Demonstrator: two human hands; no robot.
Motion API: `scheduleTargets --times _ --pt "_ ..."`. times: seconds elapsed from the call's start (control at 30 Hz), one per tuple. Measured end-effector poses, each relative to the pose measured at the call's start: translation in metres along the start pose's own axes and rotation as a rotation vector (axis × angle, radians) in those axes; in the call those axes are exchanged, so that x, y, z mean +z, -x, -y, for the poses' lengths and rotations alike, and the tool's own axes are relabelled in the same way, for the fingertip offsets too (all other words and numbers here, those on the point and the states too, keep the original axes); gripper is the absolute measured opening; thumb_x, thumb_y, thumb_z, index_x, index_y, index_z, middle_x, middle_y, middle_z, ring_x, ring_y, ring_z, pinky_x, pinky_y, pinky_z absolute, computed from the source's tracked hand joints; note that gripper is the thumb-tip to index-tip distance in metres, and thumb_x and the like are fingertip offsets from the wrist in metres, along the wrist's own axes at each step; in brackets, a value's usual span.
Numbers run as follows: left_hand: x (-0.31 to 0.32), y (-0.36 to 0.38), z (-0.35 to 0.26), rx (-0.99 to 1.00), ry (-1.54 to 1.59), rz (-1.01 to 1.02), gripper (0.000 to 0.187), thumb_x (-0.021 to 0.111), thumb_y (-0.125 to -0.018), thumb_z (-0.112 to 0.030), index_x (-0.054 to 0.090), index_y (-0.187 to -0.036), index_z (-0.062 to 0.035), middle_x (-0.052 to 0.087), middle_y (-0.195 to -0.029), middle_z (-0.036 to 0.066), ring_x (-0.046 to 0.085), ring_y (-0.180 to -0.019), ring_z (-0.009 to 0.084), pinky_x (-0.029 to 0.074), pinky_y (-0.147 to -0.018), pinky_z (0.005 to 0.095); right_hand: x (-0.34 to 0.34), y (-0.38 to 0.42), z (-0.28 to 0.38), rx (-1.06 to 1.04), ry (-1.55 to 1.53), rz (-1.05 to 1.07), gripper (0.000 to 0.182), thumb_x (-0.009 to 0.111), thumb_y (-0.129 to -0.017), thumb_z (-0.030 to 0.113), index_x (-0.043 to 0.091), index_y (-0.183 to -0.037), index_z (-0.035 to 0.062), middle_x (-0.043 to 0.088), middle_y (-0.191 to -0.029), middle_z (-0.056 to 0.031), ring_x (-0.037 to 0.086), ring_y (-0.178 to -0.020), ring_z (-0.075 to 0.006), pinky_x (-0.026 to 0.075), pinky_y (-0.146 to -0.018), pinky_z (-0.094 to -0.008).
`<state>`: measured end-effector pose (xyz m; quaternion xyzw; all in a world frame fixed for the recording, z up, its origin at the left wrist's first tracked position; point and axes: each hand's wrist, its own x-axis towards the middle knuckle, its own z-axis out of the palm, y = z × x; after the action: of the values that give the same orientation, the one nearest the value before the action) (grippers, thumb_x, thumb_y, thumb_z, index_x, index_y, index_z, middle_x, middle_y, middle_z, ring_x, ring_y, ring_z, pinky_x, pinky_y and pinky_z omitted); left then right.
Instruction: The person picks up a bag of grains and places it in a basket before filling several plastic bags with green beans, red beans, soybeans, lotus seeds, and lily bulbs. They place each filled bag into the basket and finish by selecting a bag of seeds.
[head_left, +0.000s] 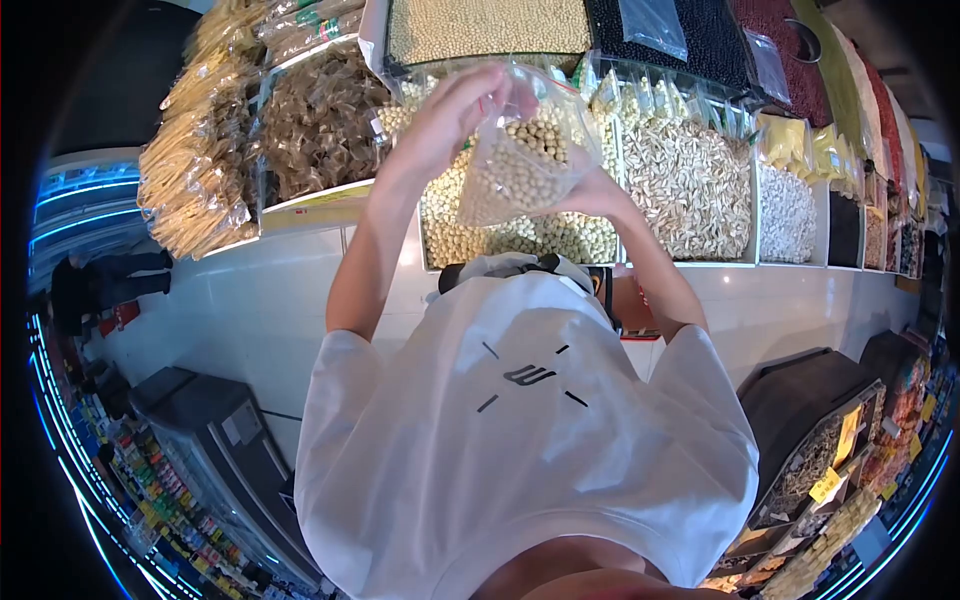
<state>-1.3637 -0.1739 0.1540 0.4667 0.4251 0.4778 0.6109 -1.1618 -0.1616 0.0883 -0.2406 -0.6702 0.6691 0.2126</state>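
Observation:
A clear zip plastic bag (515,185) with a red strip along its top edge hangs in front of me, partly filled with round, pale seeds that look like lotus seeds. My left hand (455,115) grips its upper left edge, fingers curled at the mouth and partly hidden by the plastic. Lower on the right side, my right hand (597,192) holds the bag from behind, its fingers mostly covered. Right below the bag lies a bin of similar round seeds (455,235).
Left of the bin are packets of dark dried goods (325,115) and long yellowish sticks (195,190). Sliver-like pieces (685,190) fill a bin on the right. Beans (490,25) lie beyond. Dark display stands (815,430) are behind me; another person (105,285) is far left.

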Motion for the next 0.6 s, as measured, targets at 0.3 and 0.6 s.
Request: scheduleTargets --times 0.3,0.6 --pt "-0.009 0.032 0.087 -0.107 0.318 0.271 0.11 0.045 -0.059 -0.078 0.015 -0.137 -0.006 0.024 -0.139 0.013 0.022 -0.129 0.0289 0.022 -0.104 0.0434 -0.005 0.01 -0.054 0.205 -0.436 -0.071 0.076 0.073 -0.063 0.006 0.034 -0.128 0.0014 0.05 -0.116 -0.0072 0.047 -0.107 -0.0171 0.038 -0.091 -0.0319" --pt "-0.008 -0.018 0.121 -0.181 0.221 -0.065 0.079 0.074 -0.061 -0.006 0.03 -0.127 -0.0022 0.048 -0.118 0.009 0.047 -0.11 0.0196 0.04 -0.093 0.0336 -0.044 -0.035 -0.066 0.374 -0.399 -0.181 0.08 0.07 -0.067 0.014 0.026 -0.133 0.0018 0.051 -0.115 -0.0113 0.049 -0.105 -0.0198 0.042 -0.086 -0.0314"
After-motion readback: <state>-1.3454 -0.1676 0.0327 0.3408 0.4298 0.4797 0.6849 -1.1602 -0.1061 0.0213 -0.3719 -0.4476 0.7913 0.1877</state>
